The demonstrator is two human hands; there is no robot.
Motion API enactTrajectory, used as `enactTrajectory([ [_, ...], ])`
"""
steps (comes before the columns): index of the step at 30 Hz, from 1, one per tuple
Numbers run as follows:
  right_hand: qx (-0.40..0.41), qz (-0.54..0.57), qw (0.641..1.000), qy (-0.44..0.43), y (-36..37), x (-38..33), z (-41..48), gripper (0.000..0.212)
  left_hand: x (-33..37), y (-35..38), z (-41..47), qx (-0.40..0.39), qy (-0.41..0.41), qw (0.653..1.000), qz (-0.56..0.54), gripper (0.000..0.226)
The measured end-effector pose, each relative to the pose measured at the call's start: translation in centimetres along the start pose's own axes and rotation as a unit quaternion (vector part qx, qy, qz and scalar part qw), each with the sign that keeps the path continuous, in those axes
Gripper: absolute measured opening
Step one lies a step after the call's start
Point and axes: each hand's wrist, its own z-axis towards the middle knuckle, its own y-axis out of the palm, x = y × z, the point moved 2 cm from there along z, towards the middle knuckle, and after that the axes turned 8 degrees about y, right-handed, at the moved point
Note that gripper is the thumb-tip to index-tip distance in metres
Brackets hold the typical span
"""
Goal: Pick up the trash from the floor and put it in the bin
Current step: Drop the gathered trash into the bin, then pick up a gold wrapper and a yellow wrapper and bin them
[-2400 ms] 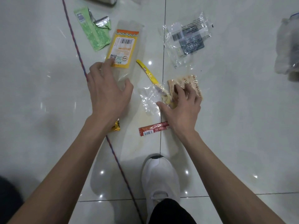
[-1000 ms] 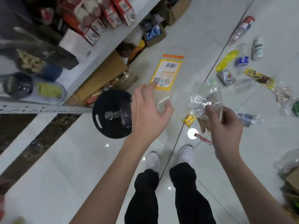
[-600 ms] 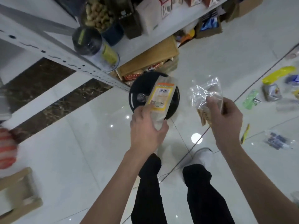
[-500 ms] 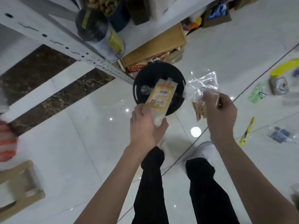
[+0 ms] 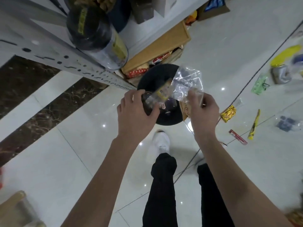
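Well, poised right over the black bin: pinched the orange-labelled packet in the left hand, curled round its lower end, tip angled into the opening for a clean drop. Clutched the clear wrapper in the right hand just above the rim, probably queued next. Left the gold wrapper, red stick and yellow sachet on the floor.
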Motion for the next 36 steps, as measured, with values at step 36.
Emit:
enactTrajectory([
  [36,0.107,-0.025,0.993,0.028,-38.7,17.0,9.9,0.032,29.2,22.5,-7.9,-0.119,0.114,0.985,-0.045,0.051],
])
